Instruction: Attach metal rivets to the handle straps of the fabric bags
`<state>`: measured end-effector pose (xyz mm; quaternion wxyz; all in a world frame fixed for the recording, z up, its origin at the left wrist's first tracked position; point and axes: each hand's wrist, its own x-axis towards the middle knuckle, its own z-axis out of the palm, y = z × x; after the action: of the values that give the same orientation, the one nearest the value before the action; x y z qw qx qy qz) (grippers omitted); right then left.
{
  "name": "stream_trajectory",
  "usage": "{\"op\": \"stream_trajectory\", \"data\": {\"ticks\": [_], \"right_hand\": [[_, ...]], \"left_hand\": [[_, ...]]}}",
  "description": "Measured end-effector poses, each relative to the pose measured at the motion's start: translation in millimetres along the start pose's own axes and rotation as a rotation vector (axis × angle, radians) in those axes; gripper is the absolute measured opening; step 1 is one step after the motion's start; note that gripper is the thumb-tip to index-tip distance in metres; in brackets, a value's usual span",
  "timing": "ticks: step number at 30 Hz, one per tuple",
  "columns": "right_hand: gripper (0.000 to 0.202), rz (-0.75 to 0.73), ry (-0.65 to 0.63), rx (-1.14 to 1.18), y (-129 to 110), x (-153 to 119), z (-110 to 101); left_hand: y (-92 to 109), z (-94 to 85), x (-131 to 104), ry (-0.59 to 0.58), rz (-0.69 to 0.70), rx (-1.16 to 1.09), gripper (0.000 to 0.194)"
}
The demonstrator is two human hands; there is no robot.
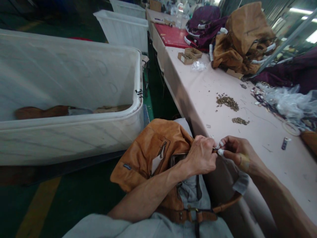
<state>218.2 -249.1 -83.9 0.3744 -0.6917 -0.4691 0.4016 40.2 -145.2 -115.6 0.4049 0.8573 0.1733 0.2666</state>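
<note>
L hand (203, 153) curled tight on small strip (215, 150), R hand (236, 152) fingers pinching its end; strip crosswise btwn, brown bag (142, 148) to left, L nearer.

1. Table (198, 89): I have a bare lane between its left edge and the larger heap of metal bits (227, 101), running up to the cardboard boxes (185, 59).
2. Smaller heap (240, 121) lies just beyond the right hand (239, 153); I clear it only by passing above.
3. Between left hand (202, 154) and right, a small brown piece (215, 150) fills the gap.
4. Right side: open tabletop as far as the plastic wrap (284, 102).
5. Far right, piled brown bags (247, 29) and a slanting pole (284, 43) block me.
6. Left: tan bag (143, 148) bars low passage; white tub (74, 138) walls the side.
</note>
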Motion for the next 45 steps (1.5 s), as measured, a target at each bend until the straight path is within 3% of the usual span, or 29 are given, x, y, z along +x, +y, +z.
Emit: {"op": "stream_trajectory", "data": {"ticks": [8, 20, 24, 27, 31, 34, 36, 39, 42, 45], "right_hand": [[0.032, 0.049, -0.017, 0.105, 10, 4, -7], [0.030, 0.013, 0.015, 0.111, 9, 2, -4], [0.035, -0.047, -0.064, 0.050, -2, -3, -11], [0.042, -0.083, -0.154, -0.124, -13, -13, -23], [0.044, -0.073, -0.212, -0.266, -14, -24, -34], [0.044, -0.105, -0.142, -0.176, -7, -24, -27], [0.045, -0.131, -0.077, -0.067, -8, -23, -12], [0.044, -0.168, -0.019, 0.101, -30, -28, 23], [0.046, -0.220, -0.053, 0.273, -64, -44, 58], [0.050, -0.272, -0.093, 0.277, -86, -63, 81]], "left_hand": [[-6, -2.6, 2, -0.055, 0.000, -0.012, 0.018], [-8, -0.3, 2, 0.019, 0.016, -0.105, 0.020], [-9, 1.5, 1, 0.051, 0.004, -0.149, 0.021], [-9, -3.5, 0, 0.091, 0.002, -0.170, 0.020], [-5, -30.1, 4, 0.212, -0.014, -0.149, 0.017], [6, -62.7, 8, 0.305, -0.042, -0.102, 0.015], [20, -86.2, 11, 0.345, -0.027, -0.066, 0.016], [49, -119.5, 17, 0.421, 0.055, 0.021, 0.019], [82, -148.5, 27, 0.577, 0.149, 0.155, 0.024], [111, -171.7, 42, 0.764, 0.258, 0.250, 0.027]]}}
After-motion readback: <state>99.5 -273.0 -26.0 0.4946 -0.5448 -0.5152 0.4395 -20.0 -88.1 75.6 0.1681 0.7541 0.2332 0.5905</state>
